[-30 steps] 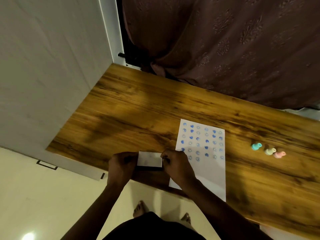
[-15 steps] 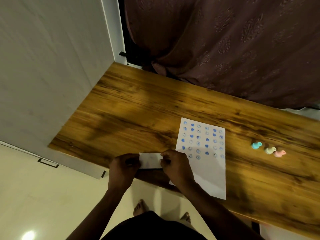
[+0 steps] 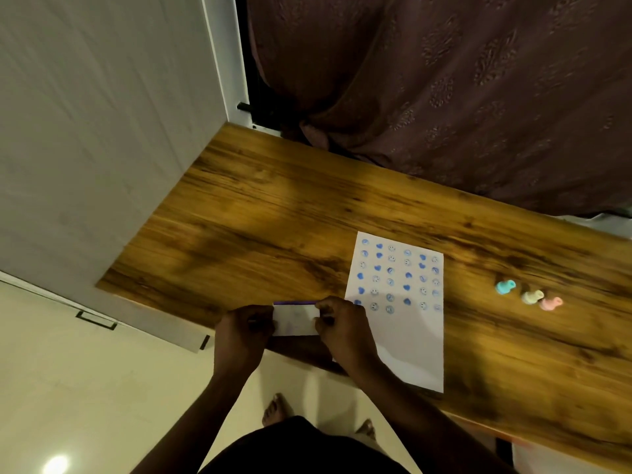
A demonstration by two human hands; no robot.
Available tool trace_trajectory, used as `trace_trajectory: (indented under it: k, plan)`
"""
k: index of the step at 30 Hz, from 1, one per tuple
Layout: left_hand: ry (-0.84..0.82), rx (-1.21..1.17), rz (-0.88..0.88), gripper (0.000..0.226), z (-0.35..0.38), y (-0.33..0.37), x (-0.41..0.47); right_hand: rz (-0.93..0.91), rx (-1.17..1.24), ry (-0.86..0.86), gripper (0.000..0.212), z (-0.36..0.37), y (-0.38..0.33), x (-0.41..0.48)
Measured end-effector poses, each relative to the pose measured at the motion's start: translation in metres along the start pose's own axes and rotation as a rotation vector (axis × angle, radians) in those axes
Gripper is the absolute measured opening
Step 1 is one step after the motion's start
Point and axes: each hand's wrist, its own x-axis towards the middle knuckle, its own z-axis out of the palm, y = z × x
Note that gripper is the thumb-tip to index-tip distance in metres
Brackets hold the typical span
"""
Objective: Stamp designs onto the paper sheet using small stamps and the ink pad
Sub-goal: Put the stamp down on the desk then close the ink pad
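Both hands on the ink pad [image 3: 297,319]: small flat white case with a purple strip showing along its far edge, at the near edge of the wooden table [image 3: 260,213]. Left hand [image 3: 243,331] pinches its left end, right hand [image 3: 342,331] pinches its right end, fingers curled over the short sides. Can't tell if the lid is being opened or closed; the blur hides the seam.

Paper sheet [image 3: 407,340] lies just right of the right hand, that wrist crossing its near-left corner. Far half carries rows of blue hearts and smiley prints; near half blank, so my read is roughly halfway through. Three small stamps well off to the right of both hands: teal stamp [image 3: 505,287], cream stamp [image 3: 532,296], pink stamp [image 3: 550,303], lying tipped in a close row.

Handling, judged:
- Ink pad: light, rigid plastic, likely smooth. Hold by the short ends as now, keep fingers off the inked face.
- Stamps: tiny, light, knob-shaped. Fingertip pinch on the narrow end, printing face down.
- Paper: thin, will slide on the smooth wood. Pin it with the free hand while pressing.
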Motion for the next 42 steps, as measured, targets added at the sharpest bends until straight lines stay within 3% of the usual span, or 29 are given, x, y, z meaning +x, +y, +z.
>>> trace_trajectory:
  k: [9,19,25,34,42]
  plan:
    - [-0.108,-0.044,-0.062,0.027,-0.001,-0.002,0.01,0.048,-0.013,-0.098,0.027,-0.005,-0.005,0.011]
    - [-0.055,0.052,-0.023,0.024,0.002,0.006,0.012,0.125,0.004,-0.155,0.028,-0.013,-0.002,0.023]
    - [-0.008,0.054,0.084,0.023,0.024,0.04,0.012,0.103,0.086,0.026,0.03,-0.049,0.006,0.02]
    - [-0.211,-0.218,0.006,0.028,0.114,0.125,-0.004,0.235,0.187,0.33,0.032,-0.143,0.065,-0.011]
    - [-0.286,-0.114,0.166,0.029,0.207,0.187,-0.051,0.354,0.168,0.478,0.019,-0.219,0.143,-0.055]
